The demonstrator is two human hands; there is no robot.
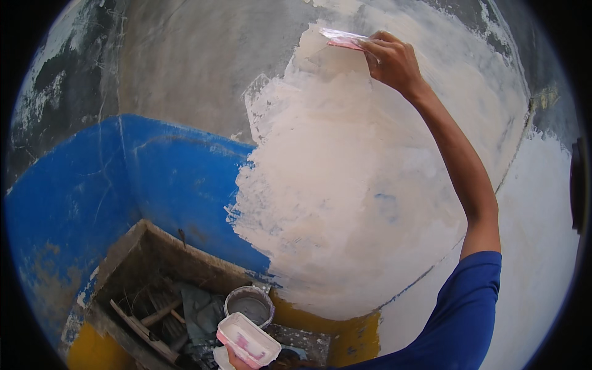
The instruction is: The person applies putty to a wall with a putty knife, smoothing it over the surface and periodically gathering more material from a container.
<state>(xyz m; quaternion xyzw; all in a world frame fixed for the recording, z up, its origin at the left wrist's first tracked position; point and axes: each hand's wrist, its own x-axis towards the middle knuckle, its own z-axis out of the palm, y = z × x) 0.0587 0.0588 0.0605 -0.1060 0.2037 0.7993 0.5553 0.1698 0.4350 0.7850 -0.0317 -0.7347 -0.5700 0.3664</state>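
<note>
My right hand (394,61) is raised high against the wall, shut on a thin pink scraper blade (342,39) pressed flat at the top edge of a wide patch of whitish putty (333,185). The putty covers grey plaster above and blue paint below. At the bottom edge, my left hand (237,359) is mostly out of view; only its fingers show, holding up a small white and pink tray (248,339) smeared with putty.
A blue painted wall band (142,179) runs along the left corner. Below it sits a concrete trough (154,271) full of sticks and debris. A grey bucket (249,304) stands by the tray. A yellow strip (345,336) edges the wall's base.
</note>
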